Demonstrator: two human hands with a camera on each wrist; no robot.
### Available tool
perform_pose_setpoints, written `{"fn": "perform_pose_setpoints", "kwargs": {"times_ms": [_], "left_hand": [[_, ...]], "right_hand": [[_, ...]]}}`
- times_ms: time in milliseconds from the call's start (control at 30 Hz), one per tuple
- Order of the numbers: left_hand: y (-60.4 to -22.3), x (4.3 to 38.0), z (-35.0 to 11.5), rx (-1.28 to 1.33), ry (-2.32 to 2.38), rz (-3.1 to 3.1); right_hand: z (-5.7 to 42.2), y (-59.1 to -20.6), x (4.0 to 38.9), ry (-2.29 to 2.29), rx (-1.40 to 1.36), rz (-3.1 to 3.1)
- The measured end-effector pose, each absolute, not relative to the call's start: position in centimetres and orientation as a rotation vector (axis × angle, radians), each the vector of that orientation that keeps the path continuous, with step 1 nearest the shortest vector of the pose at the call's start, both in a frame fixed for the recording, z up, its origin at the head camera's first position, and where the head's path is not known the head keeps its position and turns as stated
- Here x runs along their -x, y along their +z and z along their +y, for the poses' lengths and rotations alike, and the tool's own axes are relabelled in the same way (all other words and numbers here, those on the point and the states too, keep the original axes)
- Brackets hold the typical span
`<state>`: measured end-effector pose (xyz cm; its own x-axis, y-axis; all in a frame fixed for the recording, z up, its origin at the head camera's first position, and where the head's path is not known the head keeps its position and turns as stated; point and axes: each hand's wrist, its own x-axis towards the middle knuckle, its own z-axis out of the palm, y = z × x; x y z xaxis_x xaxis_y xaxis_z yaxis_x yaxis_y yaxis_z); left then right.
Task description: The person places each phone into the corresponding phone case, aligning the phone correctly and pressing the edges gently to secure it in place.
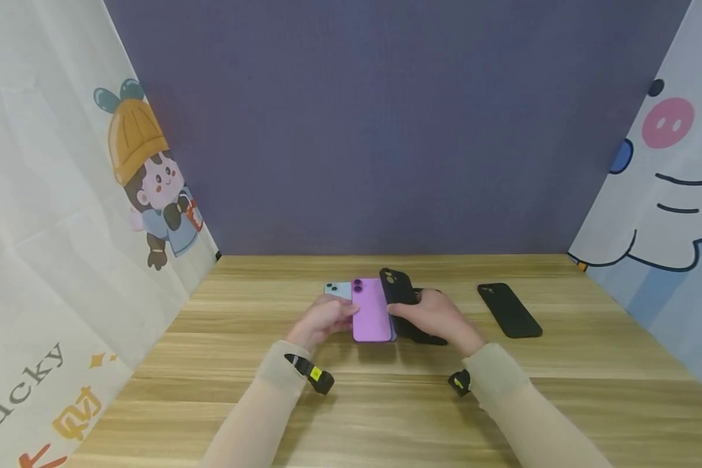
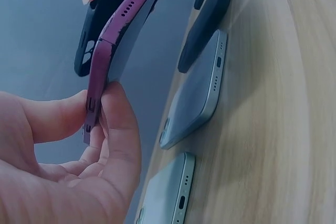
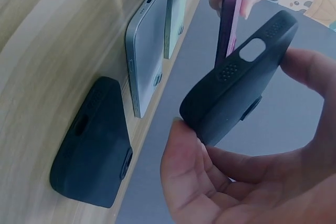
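My left hand [image 1: 322,318] pinches a purple phone [image 1: 371,315] by its left edge, camera side up, raised over the table. Thumb and fingers of my right hand [image 1: 435,315] grip a black phone case [image 1: 396,289] by its sides. The case is tilted beside the phone and overlaps its right edge in the head view. In the right wrist view the case [image 3: 236,77] shows its bottom edge with an oval port opening. Below lie a pale green phone [image 2: 168,190], a blue-grey phone [image 2: 194,90] and another black case [image 3: 94,145], partly hidden by my hands in the head view.
A further black case [image 1: 510,311] lies at the right on the wood-grain table [image 1: 363,416]. A dark panel [image 1: 386,130] stands along the back. Printed cloths hang at the left [image 1: 47,195] and right [image 1: 673,273].
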<state>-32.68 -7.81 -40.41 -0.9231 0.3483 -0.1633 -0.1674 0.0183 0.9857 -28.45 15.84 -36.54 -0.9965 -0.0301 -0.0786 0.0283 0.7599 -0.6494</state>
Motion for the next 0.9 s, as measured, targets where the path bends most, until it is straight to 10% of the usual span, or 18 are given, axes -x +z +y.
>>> {"fn": "perform_pose_setpoints", "kwargs": {"times_ms": [900], "left_hand": [[-40.4,32.3,-6.3,-0.23,1.979,1.911]], "right_hand": [[14.2,-36.9,28.2,-1.092,0.027,2.897]]}}
